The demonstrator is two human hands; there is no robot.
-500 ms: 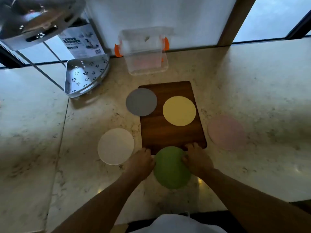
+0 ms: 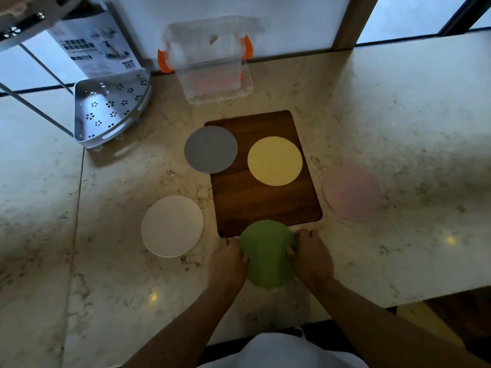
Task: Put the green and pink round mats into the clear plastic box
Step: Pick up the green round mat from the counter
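Observation:
A green round mat (image 2: 267,254) lies on the marble counter, just in front of the wooden board's near edge. My left hand (image 2: 228,261) grips its left rim and my right hand (image 2: 310,257) grips its right rim, fingers curled over the edge. The pink round mat (image 2: 352,192) lies flat on the counter to the right of the board, untouched. The clear plastic box (image 2: 212,73) with orange latches stands open at the back against the wall.
A dark wooden board (image 2: 263,203) holds a yellow mat (image 2: 275,161) and part of a grey mat (image 2: 210,149). A white mat (image 2: 172,226) lies at the left. A perforated metal corner shelf (image 2: 109,107) stands at the back left. The counter edge is near my body.
Both hands have closed tighter on the green mat's sides, with the right fingers now curled over its rim. The mat stays in about the same spot.

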